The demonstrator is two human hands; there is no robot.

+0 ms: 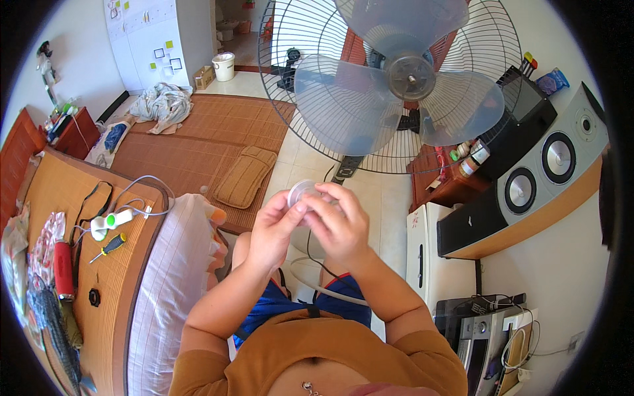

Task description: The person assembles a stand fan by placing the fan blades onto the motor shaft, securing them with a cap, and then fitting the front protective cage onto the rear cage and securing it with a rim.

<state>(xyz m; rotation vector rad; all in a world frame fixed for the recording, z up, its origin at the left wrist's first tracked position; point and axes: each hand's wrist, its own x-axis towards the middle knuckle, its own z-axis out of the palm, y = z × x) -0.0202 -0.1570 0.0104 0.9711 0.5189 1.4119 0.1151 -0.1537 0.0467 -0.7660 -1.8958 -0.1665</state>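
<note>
And there it was, the small pale disc [302, 189], held up between the two hands! The left hand [269, 228] had it at the rim, thumb on the near side; the right hand [345, 228] was drawn in narrow over its right edge, though whether that grip pinched it too, one couldn't tell. A light rim hold looked the wise play: too hard a squeeze might have flexed it or shot it loose. Best, it seemed, to let the left grip anchor while the right handled the fine work. Ahead and right of the grip loomed the fan [411, 78], its blades [347, 102] bare, so knuckles needed care there. Well left, on the bed [122, 284], lay a screwdriver [115, 243] and a black knob [94, 297].
</note>
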